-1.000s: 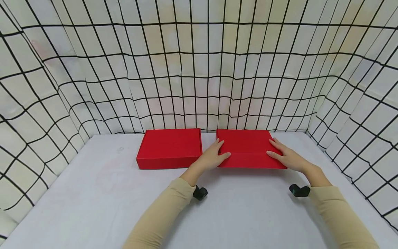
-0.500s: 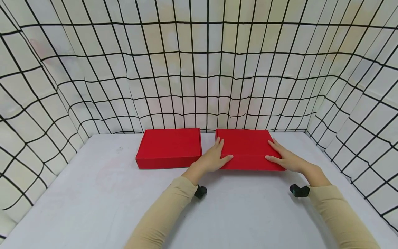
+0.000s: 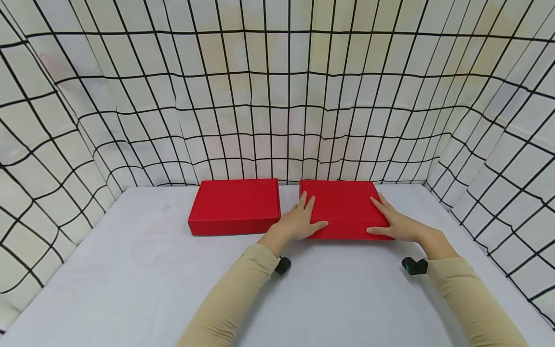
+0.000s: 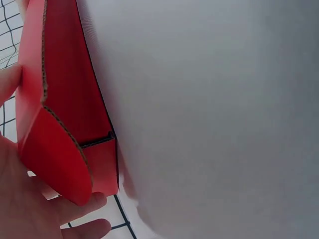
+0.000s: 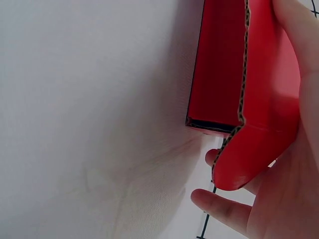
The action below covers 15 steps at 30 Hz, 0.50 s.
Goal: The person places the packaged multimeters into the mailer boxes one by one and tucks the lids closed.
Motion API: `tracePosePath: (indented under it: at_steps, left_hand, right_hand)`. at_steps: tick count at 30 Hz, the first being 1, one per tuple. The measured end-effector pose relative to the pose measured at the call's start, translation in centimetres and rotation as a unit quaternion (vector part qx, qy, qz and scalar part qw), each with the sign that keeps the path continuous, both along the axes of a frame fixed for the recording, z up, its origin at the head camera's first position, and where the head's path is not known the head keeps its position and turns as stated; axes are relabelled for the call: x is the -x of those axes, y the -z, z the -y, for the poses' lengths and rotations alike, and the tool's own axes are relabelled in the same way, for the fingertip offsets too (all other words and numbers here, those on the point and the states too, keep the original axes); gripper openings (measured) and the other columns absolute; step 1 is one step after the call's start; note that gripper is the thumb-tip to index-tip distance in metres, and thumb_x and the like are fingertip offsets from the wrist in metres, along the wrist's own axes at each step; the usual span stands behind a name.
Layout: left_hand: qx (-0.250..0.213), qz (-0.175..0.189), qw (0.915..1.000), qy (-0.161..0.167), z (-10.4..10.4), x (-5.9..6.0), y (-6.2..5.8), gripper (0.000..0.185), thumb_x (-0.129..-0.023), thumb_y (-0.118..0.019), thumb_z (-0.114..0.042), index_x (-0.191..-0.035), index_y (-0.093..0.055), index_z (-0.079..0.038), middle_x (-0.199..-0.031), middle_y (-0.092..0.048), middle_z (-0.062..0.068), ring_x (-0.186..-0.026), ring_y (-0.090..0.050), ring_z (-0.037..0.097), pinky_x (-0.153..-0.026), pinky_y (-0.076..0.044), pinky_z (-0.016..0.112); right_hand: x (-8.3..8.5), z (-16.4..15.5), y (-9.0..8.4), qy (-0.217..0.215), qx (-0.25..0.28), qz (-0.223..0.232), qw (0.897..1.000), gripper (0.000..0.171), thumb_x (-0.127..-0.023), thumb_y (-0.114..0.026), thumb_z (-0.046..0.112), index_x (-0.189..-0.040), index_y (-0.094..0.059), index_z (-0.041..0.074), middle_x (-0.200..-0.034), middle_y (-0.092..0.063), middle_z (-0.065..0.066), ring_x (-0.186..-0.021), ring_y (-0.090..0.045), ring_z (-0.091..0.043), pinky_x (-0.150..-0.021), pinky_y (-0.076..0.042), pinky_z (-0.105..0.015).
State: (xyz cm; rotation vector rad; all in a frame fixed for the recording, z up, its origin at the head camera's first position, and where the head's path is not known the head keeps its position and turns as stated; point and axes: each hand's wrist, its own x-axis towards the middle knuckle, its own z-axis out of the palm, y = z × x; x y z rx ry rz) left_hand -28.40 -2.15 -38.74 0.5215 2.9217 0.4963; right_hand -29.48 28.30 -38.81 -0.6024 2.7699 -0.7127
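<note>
Right box: red cardboard, lying flat on the table; its long axis runs left to right across the person's view, with a long front wall facing the person and the back edge close to the curtain
Lid: down over the box in the head view; the wrist views show a rounded side flap at the left end and another rounded flap at the right end standing out beside the end walls, corrugated edges showing
Left hand: lies on the left end of the right box, fingers straight and spread over the top, thumb stretched along the front edge; it presses rather than clasps, and the left flap sits against its palm
Right hand: lies on the right end of the same box, fingers straight over the top, thumb along the front edge; flat touch, no clasp, the right flap against its palm
Left box: a second red box, closed, just left of the right box with a narrow gap between them, set the same way
Wrist cameras: a small black unit under each beige sleeve, nearer the person than the right box
Curtain: white with a black grid, hanging behind the right box and round both sides of the table
In the way: the left box is the only thing close to the right box
</note>
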Motion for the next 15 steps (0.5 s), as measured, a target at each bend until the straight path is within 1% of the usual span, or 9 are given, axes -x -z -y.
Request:
tracePosePath:
  at_steps: [3, 7, 10, 12, 15]
  left_hand:
    - [0.008, 0.002, 1.0, -0.001, -0.1, 0.1, -0.1, 0.087, -0.086, -0.046, -0.062, -0.151, -0.007, -0.018, -0.155, 0.004, 0.006, -0.134, -0.027, 0.034, -0.102, -0.028, 0.054]
    - [0.033, -0.009, 0.9994, -0.006, -0.3, 0.3, -0.1, 0.086, -0.087, -0.044, -0.063, -0.151, -0.008, -0.019, -0.155, 0.003, 0.006, -0.138, -0.014, 0.034, -0.106, -0.021, 0.054]
    - [0.057, -0.031, 0.9979, -0.002, -0.6, 0.6, 0.0, 0.083, -0.087, -0.041, -0.063, -0.151, -0.011, -0.018, -0.155, -0.001, 0.006, -0.139, -0.008, 0.034, -0.107, -0.016, 0.053]
    - [0.077, -0.045, 0.996, 0.007, -0.8, 0.8, 0.1, 0.082, -0.088, -0.039, -0.064, -0.151, -0.011, -0.019, -0.155, -0.002, 0.006, -0.139, -0.005, 0.034, -0.108, -0.015, 0.053]
    - [0.101, -0.061, 0.9928, 0.02, -1.0, 1.1, 0.2, 0.082, -0.088, -0.036, -0.066, -0.151, -0.01, -0.019, -0.156, -0.002, 0.004, -0.14, -0.003, 0.033, -0.108, -0.014, 0.053]
  right_hand:
    - [0.0, 0.0, -0.1, 0.003, -0.002, -0.003, 1.0, 0.102, -0.081, -0.063, 0.054, -0.15, -0.001, 0.011, -0.152, 0.012, -0.018, -0.135, -0.002, -0.045, -0.099, -0.023, -0.064]
    - [0.2, 0.4, -0.1, 0.019, -0.01, -0.017, 1.0, 0.099, -0.081, -0.06, 0.058, -0.15, -0.006, 0.012, -0.153, 0.007, -0.017, -0.135, -0.004, -0.044, -0.098, -0.026, -0.063]
    - [0.5, 1.0, -0.1, 0.022, -0.024, -0.045, 0.998, 0.096, -0.081, -0.057, 0.062, -0.15, -0.013, 0.011, -0.154, 0.001, -0.015, -0.136, -0.003, -0.043, -0.097, -0.029, -0.062]
    - [0.7, 1.5, -0.2, 0.018, -0.032, -0.066, 0.997, 0.093, -0.081, -0.055, 0.062, -0.149, -0.017, 0.011, -0.154, -0.002, -0.014, -0.137, -0.002, -0.042, -0.096, -0.03, -0.063]
    - [0.9, 2.2, -0.4, 0.01, -0.042, -0.087, 0.995, 0.091, -0.082, -0.055, 0.061, -0.149, -0.02, 0.01, -0.154, -0.007, -0.015, -0.137, -0.004, -0.042, -0.094, -0.031, -0.063]
